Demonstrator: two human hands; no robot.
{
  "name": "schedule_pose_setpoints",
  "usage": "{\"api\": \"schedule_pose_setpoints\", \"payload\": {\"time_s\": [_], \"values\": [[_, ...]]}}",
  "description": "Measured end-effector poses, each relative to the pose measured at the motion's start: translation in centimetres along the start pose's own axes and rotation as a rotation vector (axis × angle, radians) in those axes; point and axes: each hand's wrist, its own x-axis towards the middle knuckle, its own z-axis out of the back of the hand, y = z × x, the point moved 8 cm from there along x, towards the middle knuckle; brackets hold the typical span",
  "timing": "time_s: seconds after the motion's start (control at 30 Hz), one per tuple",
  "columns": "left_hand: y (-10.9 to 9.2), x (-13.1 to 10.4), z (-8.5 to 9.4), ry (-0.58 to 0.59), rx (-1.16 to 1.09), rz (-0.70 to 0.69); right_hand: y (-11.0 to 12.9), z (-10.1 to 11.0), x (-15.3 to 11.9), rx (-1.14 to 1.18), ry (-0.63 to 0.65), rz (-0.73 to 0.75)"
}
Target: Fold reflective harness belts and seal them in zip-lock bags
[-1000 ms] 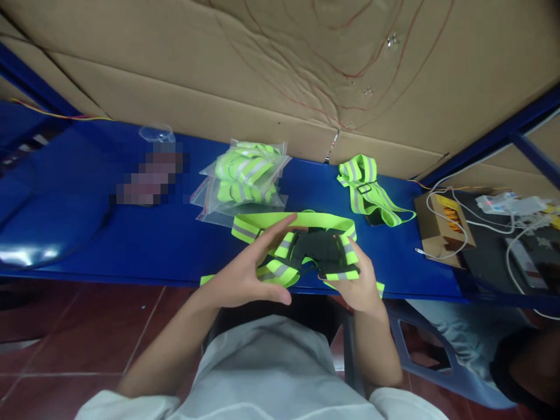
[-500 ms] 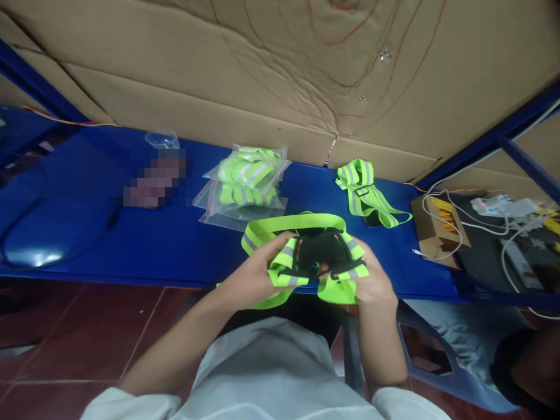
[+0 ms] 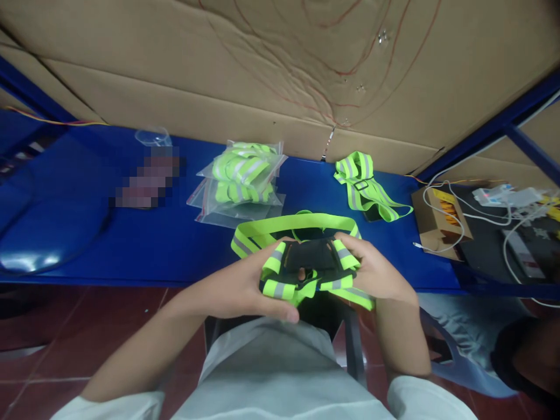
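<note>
Between my hands, over the table's front edge, is a reflective harness (image 3: 308, 256) of lime-green straps with grey stripes around a black panel. My left hand (image 3: 245, 286) grips its left side, the thumb stretched out below the straps. On the other side my right hand (image 3: 376, 268) is closed around the harness's right edge, with some fingers hidden behind it. One green strap (image 3: 301, 221) loops out behind the panel onto the table, and another end sticks out under my right hand.
On the blue table (image 3: 144, 245) lie clear bags of green straps (image 3: 245, 175) and, farther right, a loose strap bundle (image 3: 363, 186). A cardboard box (image 3: 437, 227) with white cables stands at the right. Behind rises a cardboard wall (image 3: 175, 70). Another person's leg (image 3: 468, 332) is at lower right.
The black panel has tilted and its straps have shifted inward. My left thumb has come into view below the harness. My right hand has moved slightly outward. The camera view has shifted a little.
</note>
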Motion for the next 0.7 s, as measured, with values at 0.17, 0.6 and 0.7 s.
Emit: {"api": "schedule_pose_setpoints", "payload": {"time_s": [0.17, 0.6, 0.7], "values": [[0.6, 0.6, -0.9, -0.183, -0.270, 0.013, 0.4, -1.3, 0.5, 0.174, 0.027, 0.149], [0.7, 1.3, 0.4, -0.361, -0.224, -0.124, -3.0, -2.4, 0.6, 0.564, 0.055, -0.091], [1.1, 1.7, 0.5, -0.390, -0.288, -0.110, -2.4, -2.7, 1.1, 0.399, -0.001, -0.035]]}}
